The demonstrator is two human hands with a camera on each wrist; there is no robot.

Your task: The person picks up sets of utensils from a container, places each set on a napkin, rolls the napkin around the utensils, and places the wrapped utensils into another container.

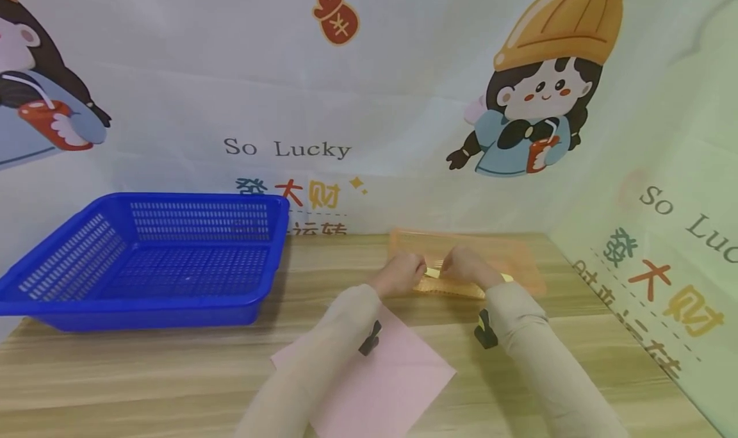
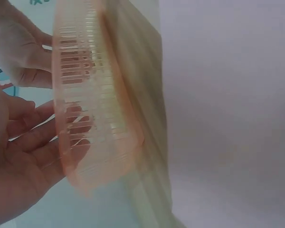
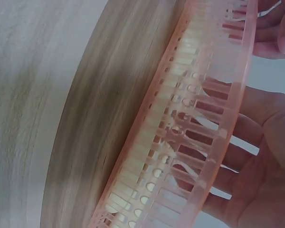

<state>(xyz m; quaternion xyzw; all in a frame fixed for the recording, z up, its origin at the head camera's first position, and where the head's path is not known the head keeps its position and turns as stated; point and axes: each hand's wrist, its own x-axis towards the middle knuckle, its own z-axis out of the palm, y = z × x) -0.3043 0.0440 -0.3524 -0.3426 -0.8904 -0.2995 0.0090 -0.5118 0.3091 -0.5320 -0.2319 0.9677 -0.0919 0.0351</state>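
Head view, far left: a pale, lightly creased backdrop (image 1: 173,47) carries a cut-off cartoon figure (image 1: 57,60) with a red cup (image 1: 40,118). Next, a blue plastic basket (image 1: 132,307), rectangular, its flared walls pierced by rows of narrow slots, stands on the wood-grain table (image 1: 173,374). Beyond its right end the print reads "So Lucky" in dark serif letters; beneath is "發大财" in dark blue, red and yellow, then brown characters partly hidden by the rim. A red pouch (image 1: 337,18) with a yellow mark is printed above.

Nearer, a flat, matt sheet of pink paper (image 1: 398,374) lies on the table, partly covered from view by the left sleeve (image 1: 323,358).

The left hand (image 1: 398,275) reaches into an orange basket (image 1: 524,259), fingers bent. Between the hands, inside this basket, shows a pale yellow piece (image 1: 432,273). The right hand (image 1: 468,265) reaches in alongside, fingers spread behind the slots. Whether either hand grips the piece cannot be told. The basket is translucent plastic, rectangular, slotted and round-holed, standing at the table's back.

Far right: a second cartoon figure (image 1: 536,89) wears a ribbed orange hat (image 1: 567,25); the slanted side panel (image 1: 692,143) repeats "So Luc", cut off, above "發大财".
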